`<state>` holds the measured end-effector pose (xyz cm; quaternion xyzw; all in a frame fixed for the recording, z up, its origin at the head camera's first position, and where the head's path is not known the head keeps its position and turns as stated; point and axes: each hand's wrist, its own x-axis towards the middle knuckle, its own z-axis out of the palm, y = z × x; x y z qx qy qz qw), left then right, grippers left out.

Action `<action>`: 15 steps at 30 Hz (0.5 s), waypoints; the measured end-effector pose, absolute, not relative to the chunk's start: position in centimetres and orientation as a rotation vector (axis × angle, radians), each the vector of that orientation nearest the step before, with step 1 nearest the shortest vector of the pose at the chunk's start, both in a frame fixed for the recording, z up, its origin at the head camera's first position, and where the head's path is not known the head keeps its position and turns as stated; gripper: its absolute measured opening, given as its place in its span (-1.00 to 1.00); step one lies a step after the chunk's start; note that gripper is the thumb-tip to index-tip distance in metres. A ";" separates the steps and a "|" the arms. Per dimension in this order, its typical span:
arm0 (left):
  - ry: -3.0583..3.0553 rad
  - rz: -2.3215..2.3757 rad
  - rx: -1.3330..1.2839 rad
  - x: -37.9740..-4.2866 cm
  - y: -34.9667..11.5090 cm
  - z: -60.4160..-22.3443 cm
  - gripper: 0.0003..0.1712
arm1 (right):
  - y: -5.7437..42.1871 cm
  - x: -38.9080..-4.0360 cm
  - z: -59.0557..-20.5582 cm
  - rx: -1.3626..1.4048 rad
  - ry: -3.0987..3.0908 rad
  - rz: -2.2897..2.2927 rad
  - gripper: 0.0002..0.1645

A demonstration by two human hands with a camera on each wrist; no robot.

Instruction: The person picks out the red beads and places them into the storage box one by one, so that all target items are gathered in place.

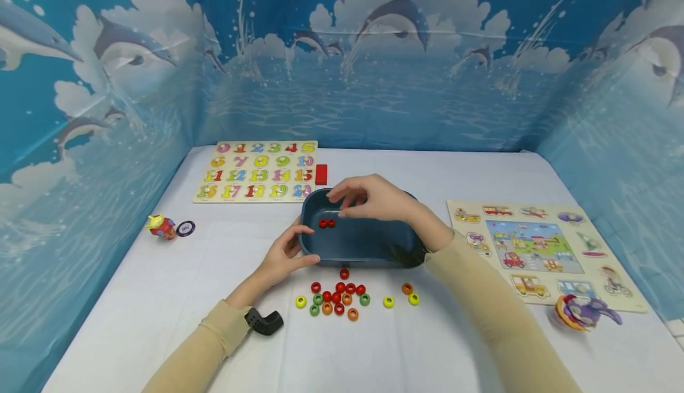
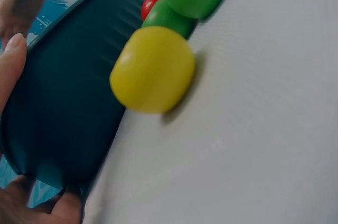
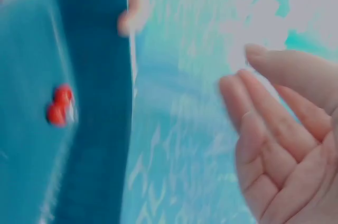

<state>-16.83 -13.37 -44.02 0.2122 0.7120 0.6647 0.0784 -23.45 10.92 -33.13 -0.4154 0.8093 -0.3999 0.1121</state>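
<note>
A dark blue-green plastic tray (image 1: 369,244) sits on the table with two red beads (image 1: 327,223) inside, near its left end. My left hand (image 1: 283,254) grips the tray's left end, thumb and fingers spread along the rim. Above the tray's back left part hovers my right hand (image 1: 376,198). In the right wrist view the right hand (image 3: 288,134) has loosely bent fingers, with no bead between them. Loose beads in red, green, orange and yellow lie in front of the tray, among them a yellow bead (image 2: 153,71) large in the left wrist view.
A number puzzle board (image 1: 256,170) lies at the back left, a red block (image 1: 321,174) beside it. On the right is a vehicle picture puzzle (image 1: 534,250) with a purple toy (image 1: 582,313) at its front edge. A small figure (image 1: 162,227) and black disc (image 1: 186,228) are far left.
</note>
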 end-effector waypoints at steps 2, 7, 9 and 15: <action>2.140 1.989 0.633 -16.8 -13.4 -44.0 -0.45 | 11.6 -21.4 -33.3 -1.295 2.338 -1.240 -0.62; 2.138 1.997 0.651 -16.7 -13.3 -43.9 -0.43 | 12.9 -16.5 -35.4 -1.356 2.311 -1.283 -0.72; 2.137 2.000 0.656 -16.7 -13.3 -43.9 -0.42 | 13.2 -15.0 -36.6 -1.316 2.314 -1.289 -0.74; 2.131 1.997 0.648 -16.8 -13.4 -44.0 -0.39 | 13.5 -12.3 -40.5 -1.187 2.420 -1.305 -0.72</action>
